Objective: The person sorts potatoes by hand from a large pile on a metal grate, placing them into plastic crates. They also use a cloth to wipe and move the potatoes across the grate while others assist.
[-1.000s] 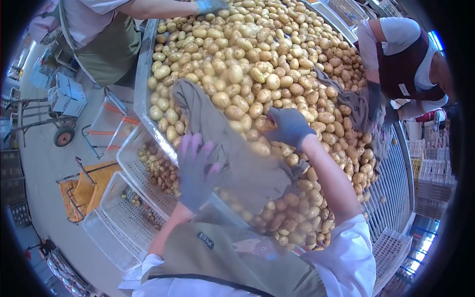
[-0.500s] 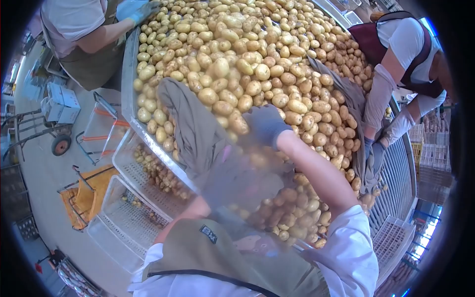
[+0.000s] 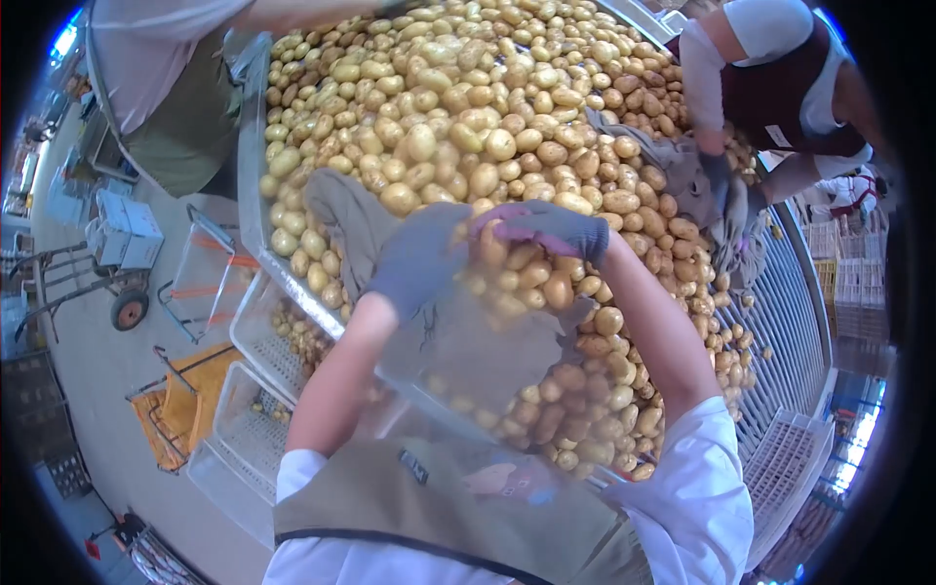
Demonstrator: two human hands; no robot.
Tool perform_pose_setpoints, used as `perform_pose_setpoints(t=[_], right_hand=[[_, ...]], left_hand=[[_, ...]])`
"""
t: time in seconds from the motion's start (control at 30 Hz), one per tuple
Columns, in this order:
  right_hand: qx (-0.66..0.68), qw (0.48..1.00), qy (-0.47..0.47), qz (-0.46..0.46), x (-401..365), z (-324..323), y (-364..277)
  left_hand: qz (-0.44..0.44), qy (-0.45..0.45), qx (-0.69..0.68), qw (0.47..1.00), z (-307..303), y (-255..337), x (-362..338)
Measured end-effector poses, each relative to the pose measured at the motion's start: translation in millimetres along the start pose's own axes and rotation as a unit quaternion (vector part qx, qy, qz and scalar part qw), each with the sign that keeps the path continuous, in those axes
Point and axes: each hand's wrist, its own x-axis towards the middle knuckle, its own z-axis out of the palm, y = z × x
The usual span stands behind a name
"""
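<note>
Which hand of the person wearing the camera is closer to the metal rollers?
The right. The right hand is over the potatoes, left of the rollers and apart from them; the left hand is farther away, by the grey cloth.

Can count 1 L hand (image 3: pixel 414 258), 1 R hand (image 3: pixel 556 228), so 2 total for wearer. Can see 3 other ppl: 1 L co-worker (image 3: pixel 171 107), 1 R co-worker (image 3: pixel 775 93), 1 bkgd person (image 3: pixel 860 193). Can't total potatoes (image 3: pixel 500 144): 100+ easily, too heaped for exact no. Get 2 grey cloths: 1 near cloth (image 3: pixel 346 214), 1 far cloth (image 3: pixel 687 183). Make out min. 2 L crates (image 3: pixel 259 343), min. 1 R crate (image 3: pixel 785 468); can't number bkgd crates (image 3: pixel 863 292), too blurry. Add 1 table (image 3: pixel 253 156), 1 roller conveyor (image 3: pixel 780 317), 1 orange cart (image 3: pixel 200 395), 1 hand truck (image 3: pixel 130 310).
</note>
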Motion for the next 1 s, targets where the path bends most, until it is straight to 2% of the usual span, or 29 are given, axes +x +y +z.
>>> perform_pose_setpoints(t=[0.03, 0.07, 0.1, 0.13, 0.17, 0.2, 0.27, 0.3, 0.33, 0.4, 0.43, 0.5, 0.53, 0.57, 0.6, 0.63, 0.67, 0.7, 0.73, 0.77, 0.8, 0.83, 0.9, 0.97, 1.0], right_hand=[[0.07, 0.995, 0.033, -0.058, -7, -4, 9], [0.07, 0.995, 0.041, -0.054, -15, -1, 5], [0.223, 0.972, 0.061, -0.044, -23, 5, -2], [0.369, 0.926, 0.077, -0.038, -29, 12, -11], [0.427, 0.9, 0.066, -0.055, -33, 20, -18], [0.426, 0.901, 0.062, -0.059, -39, 27, -26], [0.173, 0.977, 0.109, -0.061, -47, 48, -43], [0.181, 0.98, 0.076, -0.046, -51, 66, -62], [0.184, 0.98, 0.051, -0.056, -50, 85, -73], [0.25, 0.964, -0.081, 0.035, -46, 121, -89], [0.249, 0.962, -0.112, 0.027, -38, 135, -102], [0.001, 0.985, -0.159, 0.062, -20, 166, -123], [-0.005, 0.981, -0.185, 0.05, -12, 185, -118], [-0.028, 0.991, -0.127, -0.01, -3, 206, -105], [-0.046, 0.994, -0.069, -0.07, 3, 223, -96], [-0.051, 0.991, -0.098, -0.08, 5, 234, -92], [-0.015, 0.996, -0.064, -0.058, 6, 241, -88], [0.02, 0.999, -0.028, -0.034, 7, 245, -82], [0.092, 0.995, -0.028, -0.025, 4, 248, -68], [0.164, 0.986, -0.026, -0.012, -3, 248, -55], [0.157, 0.986, -0.046, -0.015, -10, 248, -48], [0.163, 0.986, -0.026, 0.007, -18, 246, -43], [0.16, 0.987, -0.012, 0.03, -36, 239, -31], [0.206, 0.976, 0.038, 0.06, -50, 232, -21], [0.199, 0.978, 0.03, 0.056, -54, 230, -22]], left_hand=[[-0.01, 0.05, -0.136, 0.989, -3, 0, -7], [-0.024, 0.096, -0.271, 0.958, -7, 7, -16], [-0.021, 0.092, -0.275, 0.957, -14, 18, -27], [-0.142, 0.075, -0.477, 0.864, -31, 34, -38], [-0.254, 0.056, -0.646, 0.718, -42, 44, -50], [-0.254, 0.061, -0.643, 0.72, -39, 39, -65], [-0.242, 0.082, -0.756, 0.603, -28, 19, -102], [-0.271, 0.112, -0.718, 0.631, -28, 19, -119], [-0.279, 0.136, -0.708, 0.634, -28, 17, -132], [-0.285, 0.197, -0.688, 0.637, -30, 15, -162], [-0.267, 0.205, -0.743, 0.579, -36, 12, -177], [-0.284, 0.269, -0.7, 0.597, -18, -2, -210], [-0.293, 0.305, -0.67, 0.61, -16, -6, -228], [-0.249, 0.293, -0.799, 0.461, -33, 0, -249], [-0.249, 0.321, -0.791, 0.458, -27, -4, -269], [-0.292, 0.358, -0.655, 0.597, -9, -13, -293], [-0.334, 0.377, -0.493, 0.709, 5, -17, -317], [-0.29, 0.412, -0.632, 0.589, 9, -12, -345], [-0.293, 0.435, -0.622, 0.582, 32, -15, -380], [-0.375, 0.44, -0.526, 0.624, 71, -25, -418], [-0.454, 0.433, -0.424, 0.653, 95, -29, -448], [-0.457, 0.448, -0.421, 0.643, 102, -25, -472], [-0.384, 0.55, -0.66, 0.337, 106, -18, -517], [-0.307, 0.608, -0.711, 0.177, 75, -9, -543], [-0.299, 0.615, -0.709, 0.173, 63, -9, -555]])
